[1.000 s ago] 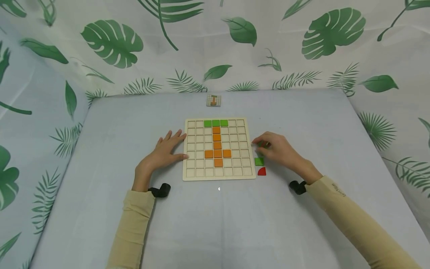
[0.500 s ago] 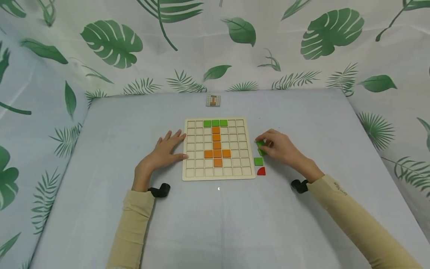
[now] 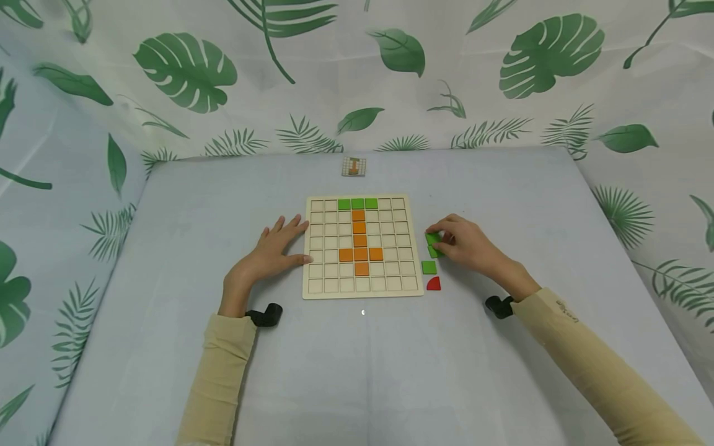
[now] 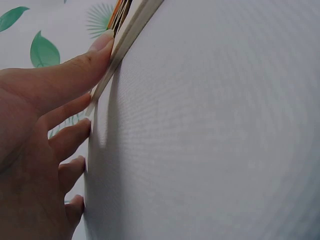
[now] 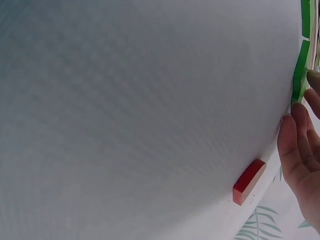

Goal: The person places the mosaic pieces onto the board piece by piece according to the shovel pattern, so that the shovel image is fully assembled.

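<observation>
A cream grid board [image 3: 326, 282] lies on the table, with orange square tiles [image 3: 360, 240] set in a cross-like column and green tiles [image 3: 357, 204] in its far row. My left hand [image 3: 268, 251] is spread at the board's left edge, its thumb and fingertips touching the rim; the left wrist view shows the thumb [image 4: 75, 75] on that edge. Right of the board, my right hand [image 3: 468, 244] pinches a green tile [image 3: 432, 238] between thumb and index finger, and a second green tile [image 3: 434, 251] is partly under the thumb.
Nearer me lie another green tile [image 3: 429, 267] and a red quarter-circle piece [image 3: 433, 284]. A red block [image 5: 248, 182] shows in the right wrist view; which piece it is I cannot tell. Behind the board sits a small pattern card [image 3: 354, 166]. Leaf-print cloth [image 3: 312, 93] hangs behind.
My right hand has shifted slightly right, away from the board's edge. Two green tiles at its fingertips now show more plainly. The left hand has stayed in place.
</observation>
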`<state>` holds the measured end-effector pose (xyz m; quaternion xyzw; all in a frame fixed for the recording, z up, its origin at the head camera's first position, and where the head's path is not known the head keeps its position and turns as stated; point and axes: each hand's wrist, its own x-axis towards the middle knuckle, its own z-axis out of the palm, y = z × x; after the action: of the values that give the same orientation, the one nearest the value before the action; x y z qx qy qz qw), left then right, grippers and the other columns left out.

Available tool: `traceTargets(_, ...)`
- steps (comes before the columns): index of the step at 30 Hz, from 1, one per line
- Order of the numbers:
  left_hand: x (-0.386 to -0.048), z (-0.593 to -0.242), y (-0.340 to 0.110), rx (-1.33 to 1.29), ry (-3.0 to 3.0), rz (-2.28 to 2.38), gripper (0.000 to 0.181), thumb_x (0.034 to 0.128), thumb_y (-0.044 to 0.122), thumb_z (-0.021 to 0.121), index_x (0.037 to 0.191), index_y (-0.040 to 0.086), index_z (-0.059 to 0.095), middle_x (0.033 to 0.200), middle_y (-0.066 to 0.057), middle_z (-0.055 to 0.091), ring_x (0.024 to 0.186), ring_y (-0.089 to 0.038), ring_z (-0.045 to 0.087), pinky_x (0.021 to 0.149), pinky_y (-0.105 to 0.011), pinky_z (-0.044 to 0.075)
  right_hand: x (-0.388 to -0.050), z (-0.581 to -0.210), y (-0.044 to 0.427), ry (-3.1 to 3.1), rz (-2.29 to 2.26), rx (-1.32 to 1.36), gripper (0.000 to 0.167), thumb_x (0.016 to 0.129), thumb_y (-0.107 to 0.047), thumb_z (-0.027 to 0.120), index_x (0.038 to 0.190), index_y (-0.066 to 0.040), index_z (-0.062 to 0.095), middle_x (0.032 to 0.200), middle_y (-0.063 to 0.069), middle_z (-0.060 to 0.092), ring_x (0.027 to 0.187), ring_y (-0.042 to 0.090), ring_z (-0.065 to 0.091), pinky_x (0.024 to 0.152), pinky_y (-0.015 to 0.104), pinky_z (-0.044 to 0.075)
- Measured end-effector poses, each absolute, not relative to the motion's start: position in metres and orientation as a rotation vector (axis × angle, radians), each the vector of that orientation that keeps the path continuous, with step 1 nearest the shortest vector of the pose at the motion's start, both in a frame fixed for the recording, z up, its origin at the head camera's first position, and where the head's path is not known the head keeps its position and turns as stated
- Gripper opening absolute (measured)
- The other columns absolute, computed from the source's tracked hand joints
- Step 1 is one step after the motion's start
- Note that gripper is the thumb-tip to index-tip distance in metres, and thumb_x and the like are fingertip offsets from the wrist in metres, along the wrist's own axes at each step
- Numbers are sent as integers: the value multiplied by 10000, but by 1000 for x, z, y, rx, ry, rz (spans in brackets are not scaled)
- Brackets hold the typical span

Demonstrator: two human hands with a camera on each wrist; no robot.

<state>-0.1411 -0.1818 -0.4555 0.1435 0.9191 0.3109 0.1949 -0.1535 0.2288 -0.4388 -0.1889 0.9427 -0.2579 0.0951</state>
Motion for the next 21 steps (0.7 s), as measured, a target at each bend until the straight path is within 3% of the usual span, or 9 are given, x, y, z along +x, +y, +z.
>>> traceTargets(14,-141,-456,-182,402,2589,854,816,986,343,692,1636,90,269,1728,-149,118,1597,-407,-32,1270,-618,-58,-152,-440,229,2801,-784,-515,297,910,24,715,1203,65,696,1109,213,606,911,303,613,759,375,525)
traceTargets(21,-141,-457,-182,400,2590,857,815,987,351,690,1636,91,271,1728,-151,120,1597,-409,-31,1270,-615,-60,-152,-440,229,2829,-824,-559,221,918,23,714,1137,49,702,1073,192,697,884,287,631,779,412,544)
